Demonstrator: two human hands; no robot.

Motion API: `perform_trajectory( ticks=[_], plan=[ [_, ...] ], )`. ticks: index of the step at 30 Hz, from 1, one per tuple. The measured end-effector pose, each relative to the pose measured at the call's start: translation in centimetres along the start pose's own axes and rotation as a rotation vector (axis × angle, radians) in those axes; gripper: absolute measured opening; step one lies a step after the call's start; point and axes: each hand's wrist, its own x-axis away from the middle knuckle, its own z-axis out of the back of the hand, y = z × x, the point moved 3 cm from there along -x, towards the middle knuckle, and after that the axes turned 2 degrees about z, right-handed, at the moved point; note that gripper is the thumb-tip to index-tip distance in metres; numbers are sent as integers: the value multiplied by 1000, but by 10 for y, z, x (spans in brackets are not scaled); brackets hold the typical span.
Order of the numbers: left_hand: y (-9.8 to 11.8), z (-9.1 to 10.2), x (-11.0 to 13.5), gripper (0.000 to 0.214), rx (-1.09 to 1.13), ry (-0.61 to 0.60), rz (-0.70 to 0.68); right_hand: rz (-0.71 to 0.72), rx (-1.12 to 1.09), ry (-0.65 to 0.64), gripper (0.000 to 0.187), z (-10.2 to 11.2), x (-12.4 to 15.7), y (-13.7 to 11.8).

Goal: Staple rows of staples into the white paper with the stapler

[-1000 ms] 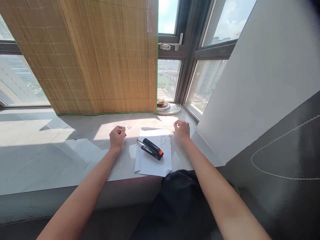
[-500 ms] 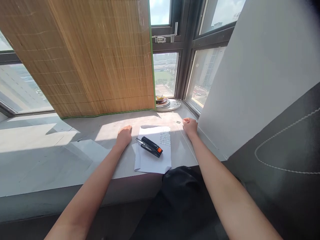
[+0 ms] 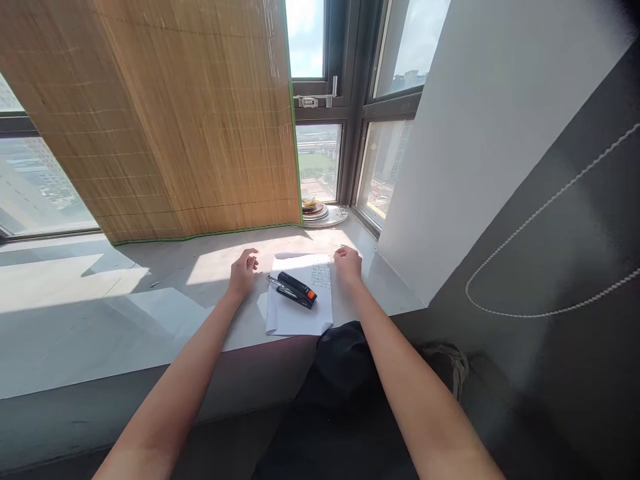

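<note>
A black stapler (image 3: 295, 291) with an orange patch at its end lies slantwise on white paper sheets (image 3: 300, 321). Many short dark marks, like staples, form a grid (image 3: 321, 275) at the paper's upper right. My left hand (image 3: 243, 273) is just left of the paper, fingers loosely curled and apart, holding nothing. Beside the paper's right edge, my right hand (image 3: 349, 264) has its fingers bent together. A tiny grey sliver, seemingly a strip of staples (image 3: 343, 247), shows at its fingertips, mostly hidden by them.
The white window sill (image 3: 165, 320) carries the paper. Stacked plates (image 3: 320, 215) stand in the window corner. A bamboo blind (image 3: 200, 133) hangs behind the sill. At right are a white wall (image 3: 440, 133) and a beaded cord (image 3: 530, 220). Dark cloth (image 3: 345, 373) covers my lap.
My right hand has moved left toward the paper, over where two small strips lay on the sill. My left hand's fingers have loosened and spread. The view has turned slightly right.
</note>
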Motion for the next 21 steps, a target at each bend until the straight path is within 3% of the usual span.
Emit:
perform_trajectory(
  ticks=[4,7,10,13,21],
  plan=[
    [4,-1,1,19,70,-1,3,85,-189,-90,26,-14,42,-59],
    [8,-3,5,34,217,-76,7,267,-247,-246,29,-12,67,-80],
    [17,-7,12,35,333,-205,-6,369,-176,-364,37,-8,78,-76],
    [29,-11,18,24,322,-339,-81,348,-117,-453,30,-9,79,-68],
    [37,-18,26,16,179,-565,-232,301,-143,-465,25,-11,77,-66]
  ],
)
